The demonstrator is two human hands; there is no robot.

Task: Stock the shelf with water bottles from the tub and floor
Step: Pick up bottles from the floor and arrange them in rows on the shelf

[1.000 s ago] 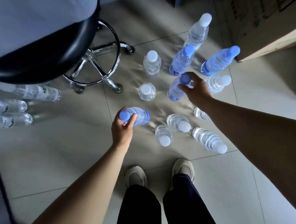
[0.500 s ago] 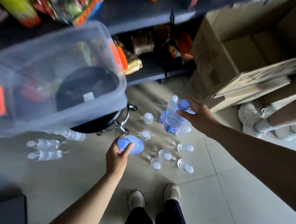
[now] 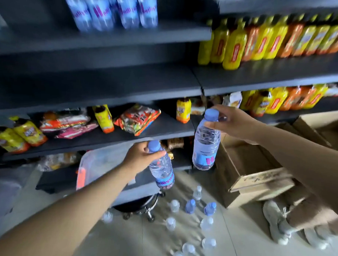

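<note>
The two held bottles (image 3: 161, 168) (image 3: 206, 143) are clear with blue caps and blue labels lettered in purple. At one o'clock, the drink bottles (image 3: 272, 40) are yellow and orange with red labels. The shelf (image 3: 97, 86) is dark grey, the box (image 3: 250, 174) at three o'clock brown, the floor (image 3: 130, 242) pale beige.

Both hands have come way up off the floor: the left hand (image 3: 139, 157) and right hand (image 3: 232, 123) each lifted a blue-capped water bottle (image 3: 161, 167) (image 3: 206, 143) to shelf height. The view tilted up too, so the dark shelving (image 3: 105, 95) now fills the far side.
</note>
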